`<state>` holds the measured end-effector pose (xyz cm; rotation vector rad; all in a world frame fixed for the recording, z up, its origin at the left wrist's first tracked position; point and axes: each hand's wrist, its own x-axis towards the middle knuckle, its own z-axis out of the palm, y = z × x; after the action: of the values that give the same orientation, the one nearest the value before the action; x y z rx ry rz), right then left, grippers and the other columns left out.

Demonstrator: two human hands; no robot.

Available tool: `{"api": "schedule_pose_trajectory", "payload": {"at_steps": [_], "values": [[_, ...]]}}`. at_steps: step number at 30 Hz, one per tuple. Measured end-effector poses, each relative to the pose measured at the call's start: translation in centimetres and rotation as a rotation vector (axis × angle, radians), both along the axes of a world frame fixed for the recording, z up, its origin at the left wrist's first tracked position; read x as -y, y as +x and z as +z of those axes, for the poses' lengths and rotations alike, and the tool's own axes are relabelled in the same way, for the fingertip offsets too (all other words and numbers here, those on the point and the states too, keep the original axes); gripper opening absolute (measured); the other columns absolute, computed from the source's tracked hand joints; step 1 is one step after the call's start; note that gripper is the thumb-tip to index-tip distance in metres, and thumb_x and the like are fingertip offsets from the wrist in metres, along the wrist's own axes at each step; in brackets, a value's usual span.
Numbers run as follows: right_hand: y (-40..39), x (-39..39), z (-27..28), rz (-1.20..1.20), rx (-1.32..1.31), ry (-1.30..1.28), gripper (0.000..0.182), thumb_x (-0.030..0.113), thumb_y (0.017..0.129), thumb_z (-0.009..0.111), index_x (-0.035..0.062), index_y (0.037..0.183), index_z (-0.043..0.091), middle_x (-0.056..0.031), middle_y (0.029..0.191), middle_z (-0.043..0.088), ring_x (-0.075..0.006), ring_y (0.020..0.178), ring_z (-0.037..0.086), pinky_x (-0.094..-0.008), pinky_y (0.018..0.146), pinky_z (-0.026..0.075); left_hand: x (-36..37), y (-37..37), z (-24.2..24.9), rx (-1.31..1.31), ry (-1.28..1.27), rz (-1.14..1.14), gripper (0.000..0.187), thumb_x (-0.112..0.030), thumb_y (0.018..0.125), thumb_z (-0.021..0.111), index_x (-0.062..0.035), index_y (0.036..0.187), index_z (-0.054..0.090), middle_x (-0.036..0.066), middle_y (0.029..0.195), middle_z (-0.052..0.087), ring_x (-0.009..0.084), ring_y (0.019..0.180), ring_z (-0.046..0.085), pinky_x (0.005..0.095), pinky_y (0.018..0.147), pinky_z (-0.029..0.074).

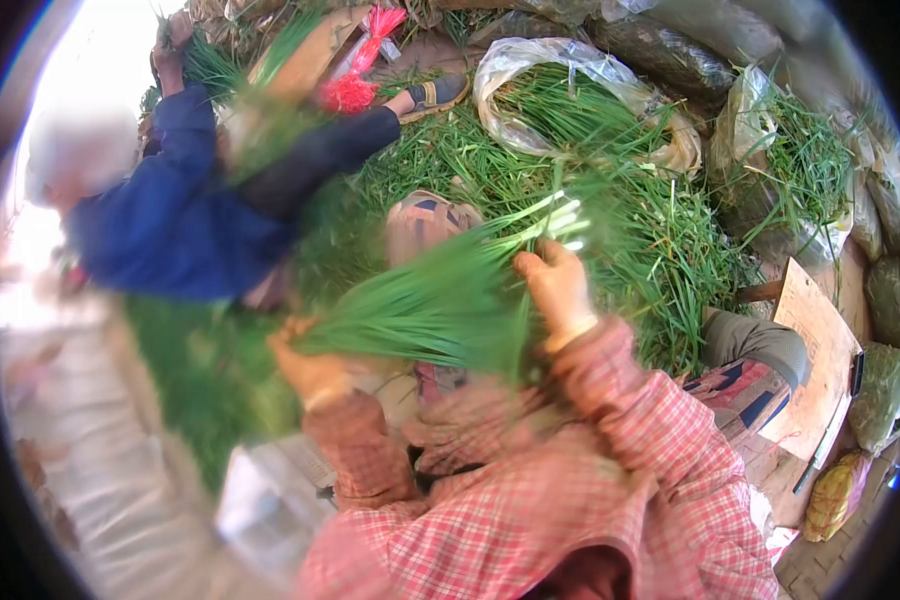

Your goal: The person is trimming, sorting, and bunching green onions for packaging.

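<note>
A bunch of spring onions, long green leaves with white root ends, stretches across in front of my body. My right hand is closed around it just below the white ends, at the upper right. At the leaf tips on the lower left, my left hand grips the other end; it is smeared by motion. Beneath and beyond the bunch lies a broad heap of loose spring onions.
A co-worker in a blue jacket sits at the left, holding greens. Beyond the heap stands an open plastic bag of greens. Red plastic ties lie at the top. On the right are a cardboard sheet and several filled bags.
</note>
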<state>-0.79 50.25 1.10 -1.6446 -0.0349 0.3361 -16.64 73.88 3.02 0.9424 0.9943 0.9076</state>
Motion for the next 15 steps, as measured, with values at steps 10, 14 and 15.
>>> {"api": "schedule_pose_trajectory", "payload": {"at_steps": [10, 14, 15], "values": [[6.1, 13.4, 1.1, -0.133, 0.075, 0.277, 0.028, 0.034, 0.081, 0.055, 0.0061, 0.083, 0.061, -0.0015, 0.071, 0.053, -0.0119, 0.059, 0.047, -0.0244, 0.056, 0.038, -5.2, -2.6, -6.8, -0.118, -0.136, -0.038, 0.031, -0.034, 0.075, 0.048, -0.0096, 0.091, 0.058, 0.012, 0.102, 0.056, 0.0297, 0.100, 0.046, 0.0475, 0.089, 0.033], [9.0, 21.2, 6.3, 0.003, -0.030, 0.963, 0.012, 0.006, 0.078, 0.056, 0.0019, 0.084, 0.047, -0.0016, 0.065, 0.046, -0.0101, 0.058, 0.043, -0.0227, 0.055, 0.036, -5.6, -4.1, -9.8, 0.099, -0.401, -0.102, 0.041, -0.030, 0.072, 0.051, -0.0064, 0.105, 0.057, 0.015, 0.112, 0.055, 0.0298, 0.104, 0.048, 0.0455, 0.090, 0.035], [9.3, 22.9, 6.4, 0.125, -0.003, 1.022, 0.011, 0.005, 0.079, 0.055, 0.0061, 0.080, 0.044, -0.0016, 0.064, 0.042, -0.0099, 0.055, 0.038, -0.0232, 0.052, 0.033, -5.1, -4.0, -10.2, 0.162, -0.411, -0.115, 0.045, -0.029, 0.071, 0.053, -0.0052, 0.108, 0.057, 0.015, 0.114, 0.054, 0.0297, 0.105, 0.048, 0.0451, 0.090, 0.035]]}}
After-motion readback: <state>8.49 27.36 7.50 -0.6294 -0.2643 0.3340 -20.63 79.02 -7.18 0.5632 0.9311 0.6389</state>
